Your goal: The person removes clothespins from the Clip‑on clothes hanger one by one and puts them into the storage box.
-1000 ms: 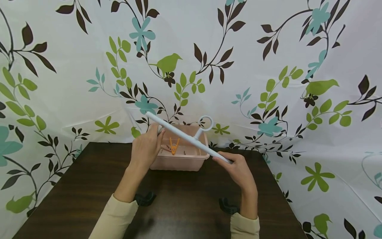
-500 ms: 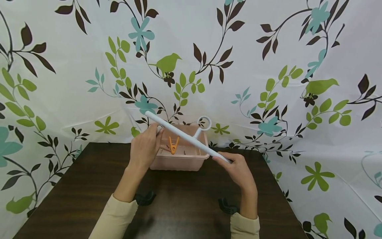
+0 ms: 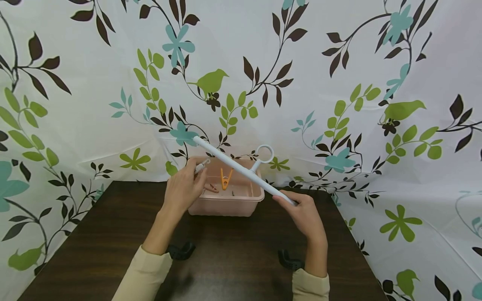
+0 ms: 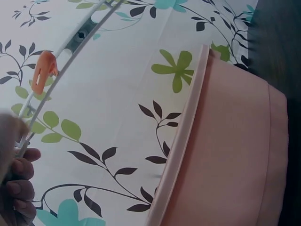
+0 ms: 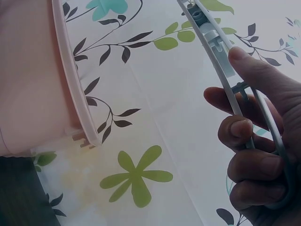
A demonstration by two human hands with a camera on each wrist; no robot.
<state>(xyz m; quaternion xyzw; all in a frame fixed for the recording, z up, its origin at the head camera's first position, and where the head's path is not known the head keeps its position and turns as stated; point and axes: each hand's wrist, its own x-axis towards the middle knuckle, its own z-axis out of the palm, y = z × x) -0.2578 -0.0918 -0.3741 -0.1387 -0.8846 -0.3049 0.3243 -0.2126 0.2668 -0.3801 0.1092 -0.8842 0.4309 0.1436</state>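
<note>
A pale blue bar hanger (image 3: 229,161) with a ring on top slants through the air over the pink basin. Its lower right end is gripped by my right hand (image 3: 303,211), thumb on one side and curled fingers round the other in the right wrist view. My left hand (image 3: 184,184) is raised at the basin's left side, pinching a small whitish clip (image 3: 201,166) with a hooked tip. From the bar's underside hangs an orange clothespin (image 4: 43,73). In the left wrist view only my curled fingers (image 4: 21,186) show, overlapping the bar's end.
The pink basin (image 3: 226,207) stands at the back of the dark wooden table (image 3: 233,242), against a white curtain (image 3: 263,37) with a leaf and bird print. Black wrist mounts (image 3: 290,260) sit at both wrists.
The hanger has shifted slightly right, its ring and the orange clothespin moving with it. My right hand has moved a little right. More of the whitish clip in my left hand now shows.
</note>
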